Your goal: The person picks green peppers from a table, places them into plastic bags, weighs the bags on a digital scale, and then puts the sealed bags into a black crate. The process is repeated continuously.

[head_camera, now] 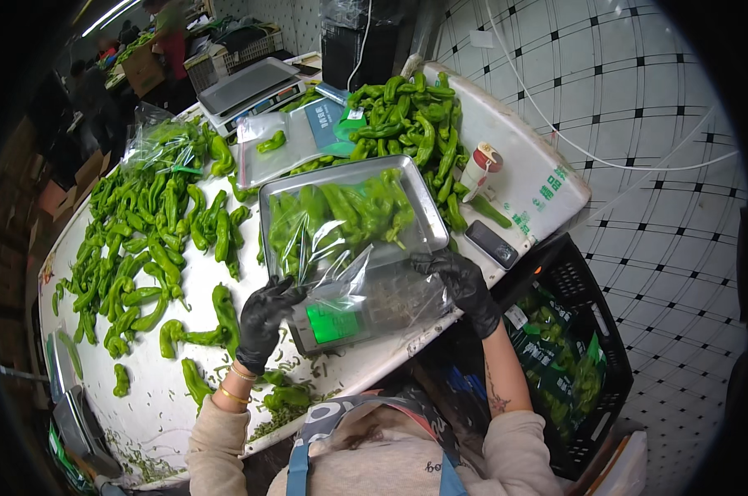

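Observation:
A clear plastic bag (343, 214) of green peppers lies on the metal tray (437, 233) of a digital scale. Its open end drapes towards me over the scale's keypad and lit green display (333, 322). At the left side of that loose end, my left hand (263, 322), in a black glove, pinches the film near the tray's corner. My right hand (462, 286), gloved the same way, holds the film's opposite side by the tray's near right corner. Both hands' fingertips are partly hidden in folds and glare.
Loose green peppers (135, 266) cover the table's left side; another heap (420, 124) lies behind the tray. A second scale (250, 90), a flat bag (281, 146), a paper cup (482, 166) and a phone (491, 243) surround it. A black crate (612, 378) holds filled bags. People stand far left.

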Tool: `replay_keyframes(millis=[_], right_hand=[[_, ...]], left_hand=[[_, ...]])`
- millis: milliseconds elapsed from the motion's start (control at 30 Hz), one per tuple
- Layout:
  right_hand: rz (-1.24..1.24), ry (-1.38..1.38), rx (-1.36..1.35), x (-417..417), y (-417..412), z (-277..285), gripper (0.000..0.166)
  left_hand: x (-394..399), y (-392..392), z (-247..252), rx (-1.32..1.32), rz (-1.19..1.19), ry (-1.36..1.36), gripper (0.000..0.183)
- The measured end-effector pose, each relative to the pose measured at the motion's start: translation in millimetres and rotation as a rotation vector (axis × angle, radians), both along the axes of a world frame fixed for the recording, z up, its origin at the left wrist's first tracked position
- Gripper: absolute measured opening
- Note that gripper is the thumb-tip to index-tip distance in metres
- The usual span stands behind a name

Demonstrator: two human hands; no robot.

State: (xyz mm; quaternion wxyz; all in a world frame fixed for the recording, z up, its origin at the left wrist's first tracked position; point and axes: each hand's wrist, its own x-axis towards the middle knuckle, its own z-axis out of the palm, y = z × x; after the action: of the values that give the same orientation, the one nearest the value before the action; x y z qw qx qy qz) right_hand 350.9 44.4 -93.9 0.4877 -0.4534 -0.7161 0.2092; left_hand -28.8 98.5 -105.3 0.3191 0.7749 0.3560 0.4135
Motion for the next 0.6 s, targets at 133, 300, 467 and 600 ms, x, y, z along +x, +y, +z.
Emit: replay_keyframes(millis=[133, 300, 467, 600], right_hand=[[-0.056, 0.173, -0.119, 1, 22, 12, 0.015], [-0.481, 0.157, -0.250, -21, 44, 0, 0.014], [-0.535, -0.018, -0.356, -29, 88, -34, 0.018], [-0.523, -0.195, -0.457, -27, 94, -29, 0.020]], left_hand=[[5, -1, -3, -0.153, 0.289, -0.283, 0.016], [27, 14, 0, -0.193, 0.463, -0.446, 0.021], [0, 70, -35, 0.253, 0.404, 0.406, 0.018], [3, 71, -27, -0.095, 0.507, 0.384, 0.013]])
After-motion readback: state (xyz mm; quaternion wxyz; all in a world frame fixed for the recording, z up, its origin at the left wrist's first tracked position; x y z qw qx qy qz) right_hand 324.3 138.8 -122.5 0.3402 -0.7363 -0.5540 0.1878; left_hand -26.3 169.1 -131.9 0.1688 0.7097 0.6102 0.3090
